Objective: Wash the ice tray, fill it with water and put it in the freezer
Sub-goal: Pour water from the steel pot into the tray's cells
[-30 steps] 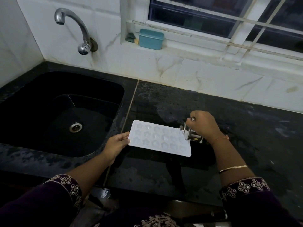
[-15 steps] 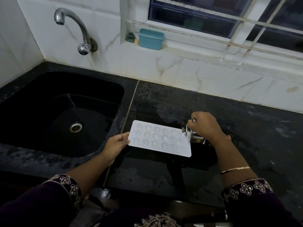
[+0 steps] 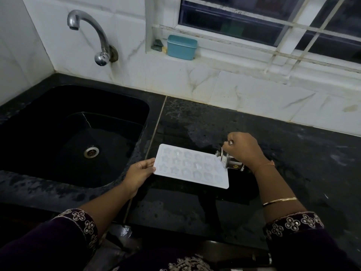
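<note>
A white ice tray (image 3: 190, 166) with star and flower shaped cells lies flat on the black counter (image 3: 293, 153), just right of the sink. My left hand (image 3: 139, 173) holds its left edge, thumb on top. My right hand (image 3: 244, 148) grips a small steel cup (image 3: 228, 159), tipped on its side with the mouth over the tray's right end. Some cells glisten.
The black sink (image 3: 58, 137) with a steel drain (image 3: 91, 152) lies to the left, under a chrome tap (image 3: 91, 34) that is not running. A teal box (image 3: 181, 47) and a sponge stand on the window ledge. The counter is wet around the tray.
My right hand has lifted the cup's base slightly, tipping it a little more over the tray's right end. The tray and my left hand have stayed put.
</note>
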A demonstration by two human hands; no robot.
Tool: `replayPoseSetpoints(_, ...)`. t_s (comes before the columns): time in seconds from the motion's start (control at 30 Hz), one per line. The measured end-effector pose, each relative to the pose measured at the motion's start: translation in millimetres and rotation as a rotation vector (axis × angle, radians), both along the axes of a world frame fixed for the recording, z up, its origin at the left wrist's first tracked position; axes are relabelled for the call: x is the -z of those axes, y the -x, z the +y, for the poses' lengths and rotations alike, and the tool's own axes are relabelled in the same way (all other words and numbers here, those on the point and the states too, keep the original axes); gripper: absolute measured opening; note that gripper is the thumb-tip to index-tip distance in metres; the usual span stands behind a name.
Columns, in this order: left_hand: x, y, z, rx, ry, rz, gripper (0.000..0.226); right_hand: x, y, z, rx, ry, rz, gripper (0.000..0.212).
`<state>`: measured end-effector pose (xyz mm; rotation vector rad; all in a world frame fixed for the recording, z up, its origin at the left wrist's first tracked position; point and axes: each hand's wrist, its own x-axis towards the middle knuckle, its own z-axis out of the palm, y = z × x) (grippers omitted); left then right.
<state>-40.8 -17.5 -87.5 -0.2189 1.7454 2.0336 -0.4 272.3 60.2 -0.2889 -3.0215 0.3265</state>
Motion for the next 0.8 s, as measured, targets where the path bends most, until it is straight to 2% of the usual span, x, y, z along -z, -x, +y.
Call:
replayPoseSetpoints(0.47,3.2,1.0,-0.6,0.006,-0.013,-0.007,0.035,-1.7,10.4,5.9,0.005,0.064,0.065,0.041)
replayPoseSetpoints(0.8,3.2,0.1,-1.2,0.010,-0.006,0.011,0.035,0.0,27.4,7.9,-0.057,-0.054,-0.048,0.041)
